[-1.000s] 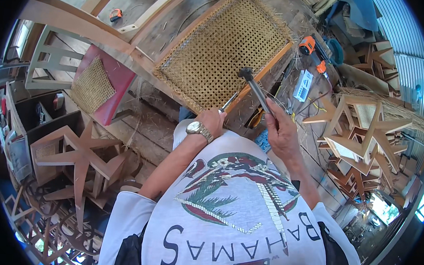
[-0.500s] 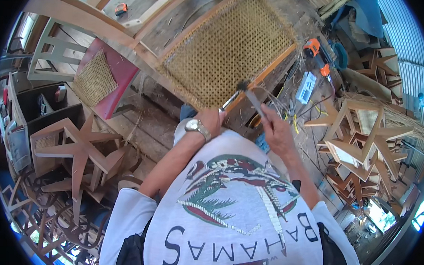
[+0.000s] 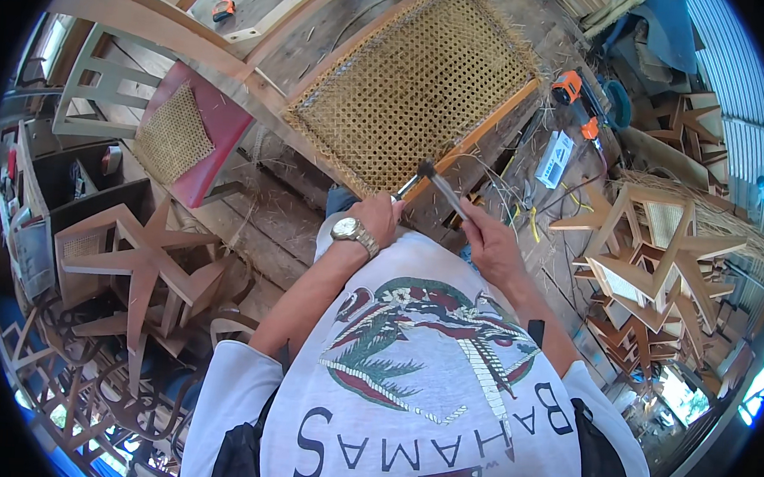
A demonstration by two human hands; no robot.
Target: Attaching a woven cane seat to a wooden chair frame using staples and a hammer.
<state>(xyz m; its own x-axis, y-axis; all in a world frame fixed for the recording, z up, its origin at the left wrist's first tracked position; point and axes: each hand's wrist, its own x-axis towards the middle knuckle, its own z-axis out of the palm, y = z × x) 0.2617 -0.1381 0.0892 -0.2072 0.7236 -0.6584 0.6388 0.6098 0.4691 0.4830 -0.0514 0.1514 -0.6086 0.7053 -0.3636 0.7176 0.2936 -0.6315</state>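
A rectangular woven cane panel (image 3: pixel 407 84) in a wooden frame lies on the bench, frayed at its edges. My left hand (image 3: pixel 372 221), with a wristwatch, is closed on a slim metal tool (image 3: pixel 407 188) angled toward the panel's near right border. My right hand (image 3: pixel 490 244) grips a hammer (image 3: pixel 445 190); its dark head is beside the slim tool's upper end, and I cannot tell whether they touch.
An orange-black power tool (image 3: pixel 567 89), small box (image 3: pixel 556 157) and loose strands lie right. A tape measure (image 3: pixel 224 10) lies top left. A red-seated chair (image 3: pixel 206 126) and wooden star shapes (image 3: pixel 152 252) stand left; more stars (image 3: pixel 658 253) are stacked right.
The hammer and my right hand have moved down and leftward, bringing the head closer to the slim tool. My left hand keeps its grip.
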